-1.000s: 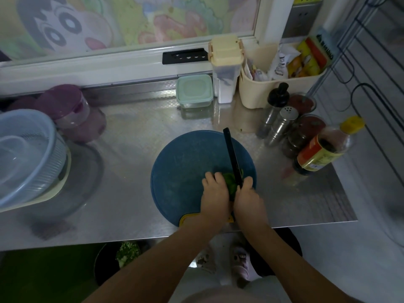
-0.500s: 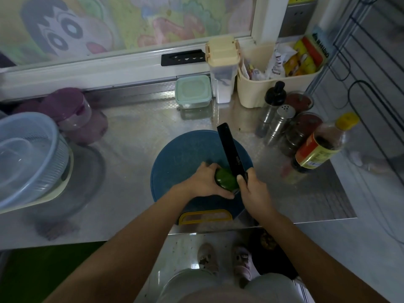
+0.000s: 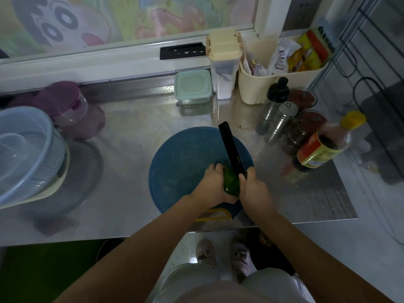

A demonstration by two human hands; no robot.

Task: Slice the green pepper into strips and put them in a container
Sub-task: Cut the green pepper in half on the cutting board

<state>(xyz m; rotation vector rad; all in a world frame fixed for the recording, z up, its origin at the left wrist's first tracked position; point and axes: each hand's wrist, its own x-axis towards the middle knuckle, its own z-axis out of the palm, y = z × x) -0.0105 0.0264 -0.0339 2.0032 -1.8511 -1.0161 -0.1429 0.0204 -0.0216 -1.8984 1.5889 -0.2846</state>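
Compared with a second ago, both hands have come up from the lower rim of the round blue cutting board (image 3: 181,162), so its yellow handle (image 3: 213,214) now shows below the wrists; against the frame half a second back they have hardly shifted.

At the lower right of the board, just right of the frame's centre, lies the green pepper (image 3: 231,182), squeezed between the two hands. The left hand (image 3: 213,185) has its fingers curled over the pepper's left side and holds it down on the board. The right hand (image 3: 254,190) has its fingers wrapped round the handle of the black knife (image 3: 232,149), whose blade runs from the fist up and slightly left across the board, tip near the far rim. The blade passes along the pepper's right side; whether its edge has bitten into the flesh cannot be told, and no cut strips can be made out.

The board rests on a steel worktop (image 3: 131,127). At the left edge of the frame stands a pale blue colander (image 3: 26,149), with a purple-lidded jar (image 3: 65,103) above it. At upper centre sits a pale green lidded box (image 3: 193,86), well apart from the board. To the right stand metal shakers (image 3: 282,121) and a yellow-capped bottle (image 3: 323,147), with a cream basket (image 3: 258,90) of packets behind them
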